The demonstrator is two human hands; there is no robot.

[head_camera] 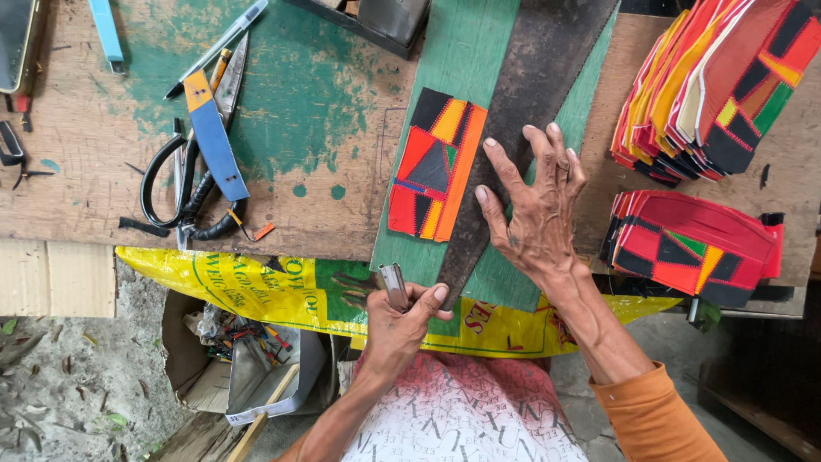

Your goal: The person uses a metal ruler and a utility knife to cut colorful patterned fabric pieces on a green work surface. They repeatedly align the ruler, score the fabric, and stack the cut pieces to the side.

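Enclosing half-hidden metal tool (394, 285), left hand (400, 325)

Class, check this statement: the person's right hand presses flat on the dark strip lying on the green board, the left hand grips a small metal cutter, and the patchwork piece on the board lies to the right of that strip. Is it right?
Not quite. The head view shows the patchwork piece lying to the left of the dark strip, not the right. The rest holds: the right hand presses flat on the strip over the green board, and the left hand grips a small metal cutter.

Right hand (537, 210) flat on saw blade (513, 128); left hand (400, 329) grips knife (394, 286).
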